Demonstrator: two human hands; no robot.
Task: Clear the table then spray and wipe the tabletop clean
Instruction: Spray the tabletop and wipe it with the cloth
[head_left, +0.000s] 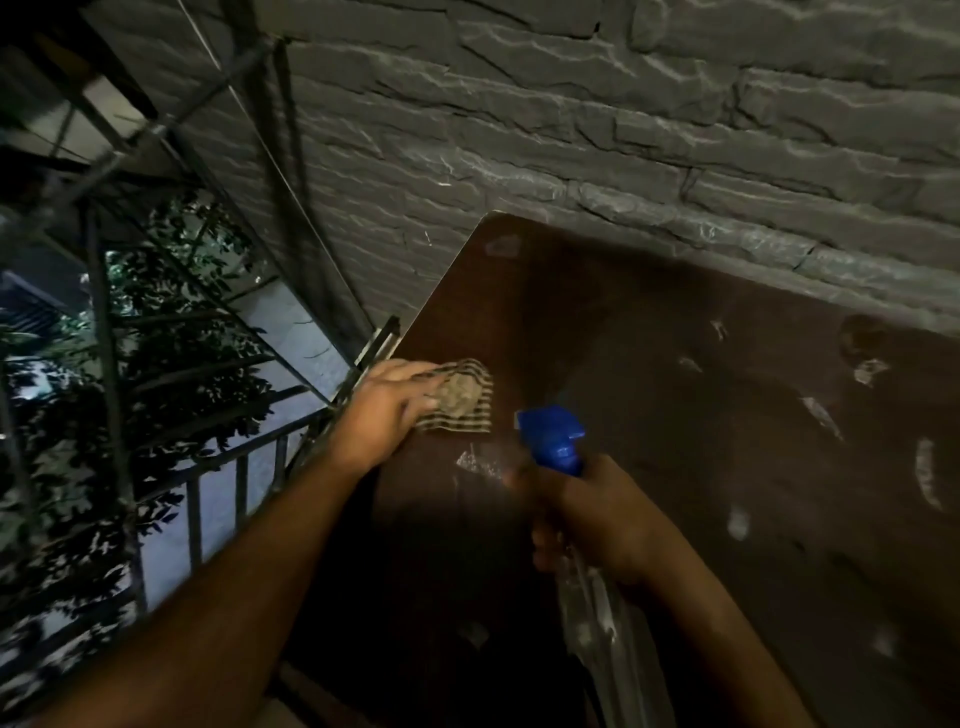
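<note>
From the head camera, we look down on a dark brown counter (649, 332) set against a grey stone wall (571, 104), in dim light. Our left hand (387, 402) lies at nine o'clock on the counter's surface, near its left edge, fingers stretched fairly flat and pressing on a striped cloth (462, 397). The cloth is bunched at its middle and spreads out from under the fingertips toward three o'clock.

Our right hand (597, 514) sits toward six o'clock, fingers curled round the neck of a spray bottle (553, 441). Its blue trigger head points toward ten o'clock, just beside the cloth but apart from it, and the clear body runs down below the hand, blurred.

Pale wet streaks and smears (927, 480) dot the counter from the centre out to three o'clock, and a small glistening patch (475, 462) lies between the cloth and the bottle's nozzle.

At nine o'clock, beyond the counter's edge, we see a metal railing (239, 483) with dark foliage (171, 332) behind it.
</note>
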